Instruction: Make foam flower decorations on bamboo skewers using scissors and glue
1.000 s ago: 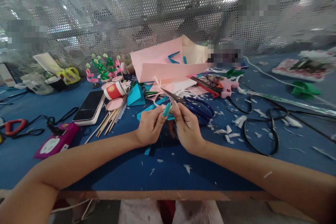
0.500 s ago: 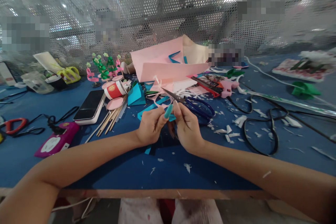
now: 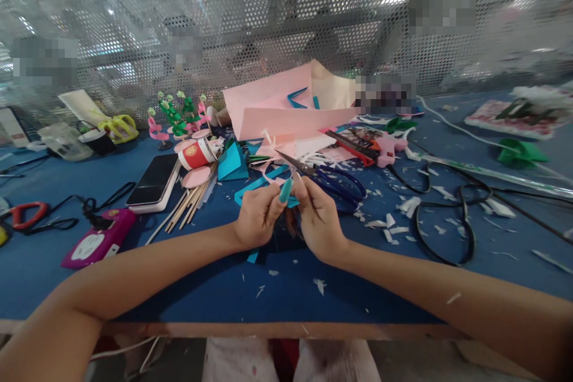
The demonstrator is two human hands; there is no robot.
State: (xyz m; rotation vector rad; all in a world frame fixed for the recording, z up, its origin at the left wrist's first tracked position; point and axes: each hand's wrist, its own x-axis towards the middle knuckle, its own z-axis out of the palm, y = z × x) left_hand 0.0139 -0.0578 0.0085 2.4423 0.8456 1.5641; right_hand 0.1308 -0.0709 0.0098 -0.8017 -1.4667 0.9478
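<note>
Thumbs and fingers pinched, the left hand (image 3: 256, 216) and right hand (image 3: 324, 219) grip a blue strip (image 3: 292, 201) between them above the near middle of a table (image 3: 331, 304). Scissors (image 3: 308, 171) lie just beyond, pink paper (image 3: 286, 123) farther off; a phone (image 3: 153, 181) rests left, near sticks (image 3: 184, 209).

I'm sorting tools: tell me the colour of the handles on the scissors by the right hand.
The handles are dark blue; the head view shows this.

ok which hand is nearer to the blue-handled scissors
Right: the right hand is close beside the scissors, on their near side; the left hand is farther off, to the left of the right one.
</note>
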